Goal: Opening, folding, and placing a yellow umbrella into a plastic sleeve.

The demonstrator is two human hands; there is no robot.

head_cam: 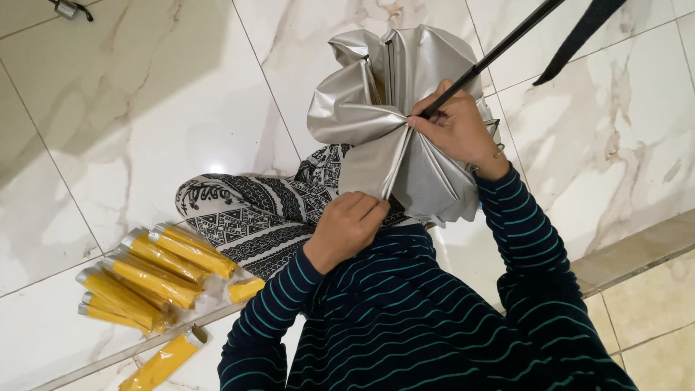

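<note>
A: Head view first. Where in the frame?

B: Upper middle. Silver canopy (351, 108) of an umbrella, bunched and puffed, over a lap in black-and-white patterned cloth (246, 210). Black shaft (499, 51) running out to the upper right corner.

A: And the hands?

B: Right hand (456, 130) right of centre, clenched round the black shaft where the folds meet, fingers pressed into the cloth. Left hand (347, 228) just below centre, pinched shut on the lower edge of one fold of the silver canopy.

A: How far along, judging by the folds?

B: Partway, by the look of it. Flat, straight pleats near the left hand, from the edge up to the shaft. Loose and billowing at the top, ribs showing, nothing wrapped or tied. No sleeve over it.

A: Anything else around?

B: Lower left, a heap of yellow packed bundles (156, 271) in clear wrap with silver ends, on the white marble floor (145, 108); one more lying apart at the bottom edge. Dark strap (579, 36) hanging in the upper right. Small metal object (69, 9) at the top left, too small to tell. Beige step (637, 246) at the lower right.
</note>
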